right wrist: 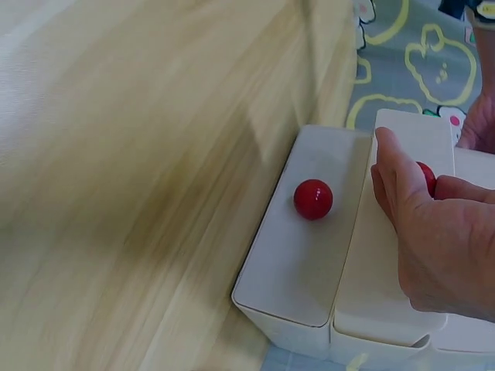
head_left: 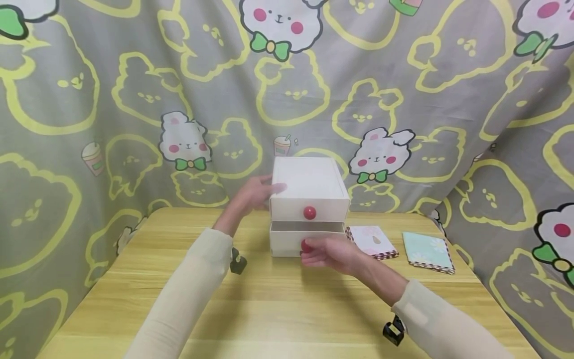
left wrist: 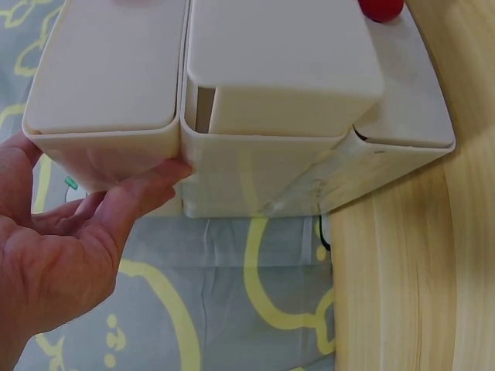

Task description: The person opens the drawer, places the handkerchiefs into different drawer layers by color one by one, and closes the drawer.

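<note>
A white drawer cabinet (head_left: 309, 177) stands on the table, with three tiers showing in the wrist views. Its middle drawer (left wrist: 286, 50) is pulled out, and a dark gap shows above its front. My right hand (head_left: 334, 254) pinches the red round knob (right wrist: 427, 178) of that drawer between thumb and fingers. At the cabinet's upper left, my left hand (head_left: 260, 192) rests against the side wall (left wrist: 108, 158), one fingertip over the top edge. The top drawer (head_left: 287, 209) and bottom drawer (right wrist: 294, 247) sit flush in the cabinet. The drawer's contents are hidden.
Right of the cabinet lies a folded white cloth (head_left: 371, 241) with a checked edge. Farther right is a folded mint-green cloth (head_left: 428, 251). The wooden table (head_left: 269, 309) ends at a grey patterned curtain (head_left: 224, 99) behind and beside it.
</note>
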`<state>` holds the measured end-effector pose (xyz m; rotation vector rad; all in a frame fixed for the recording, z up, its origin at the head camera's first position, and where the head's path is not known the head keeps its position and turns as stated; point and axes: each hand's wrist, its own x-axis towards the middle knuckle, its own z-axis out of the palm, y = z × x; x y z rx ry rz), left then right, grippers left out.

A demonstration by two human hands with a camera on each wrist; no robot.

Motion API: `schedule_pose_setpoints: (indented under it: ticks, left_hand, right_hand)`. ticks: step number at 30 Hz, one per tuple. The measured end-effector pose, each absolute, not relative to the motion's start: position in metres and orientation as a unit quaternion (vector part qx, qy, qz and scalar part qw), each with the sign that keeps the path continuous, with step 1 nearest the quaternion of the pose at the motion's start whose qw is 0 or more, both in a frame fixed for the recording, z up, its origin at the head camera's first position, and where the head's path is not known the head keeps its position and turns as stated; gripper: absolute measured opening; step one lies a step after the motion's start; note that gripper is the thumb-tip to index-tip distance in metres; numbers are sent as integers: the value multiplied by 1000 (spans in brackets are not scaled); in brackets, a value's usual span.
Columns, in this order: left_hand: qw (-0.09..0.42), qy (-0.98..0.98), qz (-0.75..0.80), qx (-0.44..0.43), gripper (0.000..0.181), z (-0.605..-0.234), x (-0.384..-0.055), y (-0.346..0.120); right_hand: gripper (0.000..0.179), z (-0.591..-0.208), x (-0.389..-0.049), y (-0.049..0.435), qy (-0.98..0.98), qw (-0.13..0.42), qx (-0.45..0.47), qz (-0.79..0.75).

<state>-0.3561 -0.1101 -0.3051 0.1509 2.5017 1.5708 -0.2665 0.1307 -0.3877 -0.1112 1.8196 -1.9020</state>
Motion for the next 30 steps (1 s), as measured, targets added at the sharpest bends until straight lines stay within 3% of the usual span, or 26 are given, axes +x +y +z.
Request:
schedule_pose_setpoints:
  ticks: [30]
  left_hand:
    - [100, 830, 546, 52, 80, -306, -359, -111]
  right_hand:
    - [51, -385, -194, 139, 696, 283, -86, -654]
